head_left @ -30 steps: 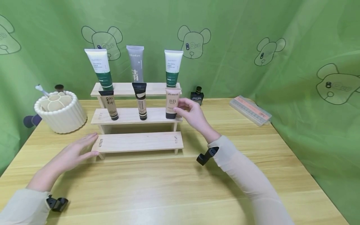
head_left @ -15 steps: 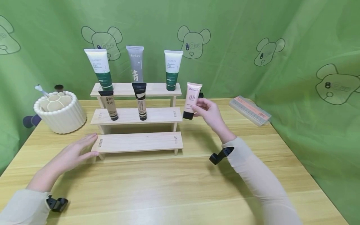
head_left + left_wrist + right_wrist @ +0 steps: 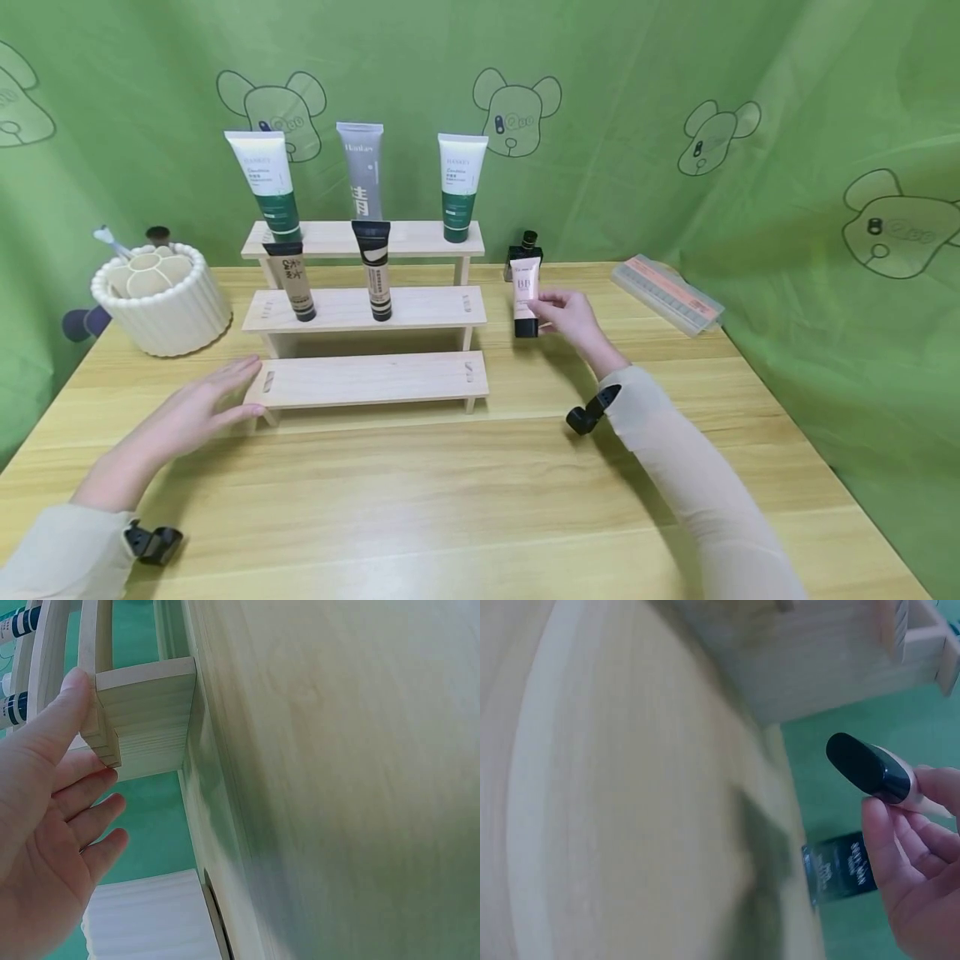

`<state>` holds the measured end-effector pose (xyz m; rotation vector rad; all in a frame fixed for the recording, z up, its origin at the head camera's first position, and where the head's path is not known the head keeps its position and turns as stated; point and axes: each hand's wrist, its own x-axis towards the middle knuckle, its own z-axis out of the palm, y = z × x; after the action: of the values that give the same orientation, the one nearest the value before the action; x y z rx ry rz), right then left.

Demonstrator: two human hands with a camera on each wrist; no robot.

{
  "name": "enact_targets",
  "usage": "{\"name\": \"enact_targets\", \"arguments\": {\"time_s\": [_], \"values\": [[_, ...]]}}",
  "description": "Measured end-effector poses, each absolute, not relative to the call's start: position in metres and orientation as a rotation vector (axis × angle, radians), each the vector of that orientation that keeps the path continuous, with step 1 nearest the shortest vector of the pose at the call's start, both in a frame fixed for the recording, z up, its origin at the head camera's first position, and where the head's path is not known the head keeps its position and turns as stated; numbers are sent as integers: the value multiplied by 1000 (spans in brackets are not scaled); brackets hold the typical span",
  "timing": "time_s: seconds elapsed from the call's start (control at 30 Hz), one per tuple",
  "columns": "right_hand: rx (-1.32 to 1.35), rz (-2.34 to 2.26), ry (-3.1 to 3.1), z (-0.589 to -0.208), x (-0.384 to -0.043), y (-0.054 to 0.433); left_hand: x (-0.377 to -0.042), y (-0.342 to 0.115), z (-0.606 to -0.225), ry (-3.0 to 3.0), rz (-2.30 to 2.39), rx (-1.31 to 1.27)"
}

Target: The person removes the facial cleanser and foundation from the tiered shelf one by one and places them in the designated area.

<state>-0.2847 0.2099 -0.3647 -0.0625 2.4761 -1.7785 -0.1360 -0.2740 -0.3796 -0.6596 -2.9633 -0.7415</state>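
My right hand (image 3: 570, 319) pinches a pink BB cream tube (image 3: 526, 287) with a black cap, upright and right of the wooden tiered stand (image 3: 367, 382). In the right wrist view, the tube's black cap (image 3: 866, 766) points toward the table, apart from it. My left hand (image 3: 197, 408) touches the left end of the bottom tier; the left wrist view shows the thumb against its edge. Two small tubes, a beige one (image 3: 296, 283) and a black-and-beige one (image 3: 377, 271), stand on the middle tier. On the top tier are two white-and-green tubes (image 3: 458, 183) and a grey tube (image 3: 363, 171).
A small black perfume bottle (image 3: 523, 252) stands behind the BB cream. Further right lies a clear case (image 3: 667, 293) with a pink label. At left stands a white ribbed brush holder (image 3: 165, 312). Green curtain (image 3: 600, 108) borders the wooden table (image 3: 480, 517).
My right hand has lifted the BB cream tube off the middle tier's right end, carried it right, then lowered it in front of the perfume bottle. The left hand has stayed put.
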Motion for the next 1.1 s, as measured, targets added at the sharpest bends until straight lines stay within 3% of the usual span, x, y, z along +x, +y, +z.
{"name": "enact_targets", "arguments": {"time_s": [0.53,1.1], "values": [[91,-1491,2442,-394,-302,228,-136,-274,-382,-2964,-750,-670],[169,-1429,2412,-400,-308,237,-135,-273,-380,-2951,-740,-676]]}}
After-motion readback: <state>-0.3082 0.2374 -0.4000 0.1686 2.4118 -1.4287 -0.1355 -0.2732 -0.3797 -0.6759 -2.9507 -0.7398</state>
